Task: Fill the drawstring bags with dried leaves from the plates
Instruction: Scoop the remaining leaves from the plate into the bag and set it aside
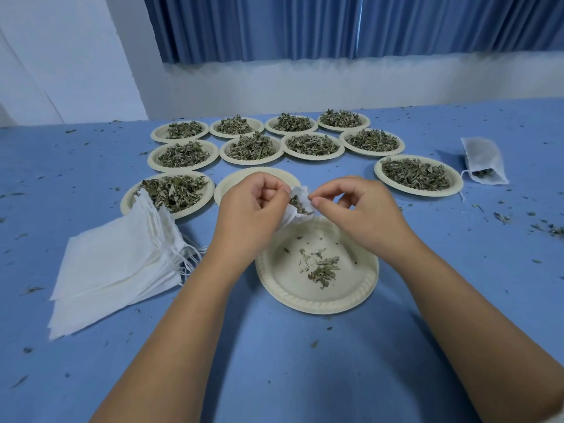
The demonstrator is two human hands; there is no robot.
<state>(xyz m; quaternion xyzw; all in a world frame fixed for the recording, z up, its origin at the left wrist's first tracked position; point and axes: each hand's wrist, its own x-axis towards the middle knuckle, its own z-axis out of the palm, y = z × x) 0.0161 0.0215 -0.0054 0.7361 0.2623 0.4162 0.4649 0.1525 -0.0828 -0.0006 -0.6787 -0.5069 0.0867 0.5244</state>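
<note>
The left hand (253, 209) and the right hand (360, 209) each pinch the top edge of a small white bag (300, 194) between thumb and curled fingers, holding its mouth between them; dried leaves (297, 206) show dark inside the mouth; the bag hangs above the far rim of the near plate (308, 303), which carries a thin scatter of leaf bits (323, 270) around its middle; just behind the left hand a second plate (241, 178) is partly hidden; to the left lies a stack of flat bags (122, 261), strings trailing toward the left forearm, its far edge overlapping the near rim of a left plate (129, 206) heaped with leaves; further back stand two rows of heaped plates (312, 158), close together, and one more heaped plate (418, 193) sits to the right; just beside that one a filled bag (485, 154) lies flat, leaves showing at its mouth; everything rests on a blue table (305, 361) speckled with leaf crumbs; a blue curtain (274, 25) hangs behind.
</note>
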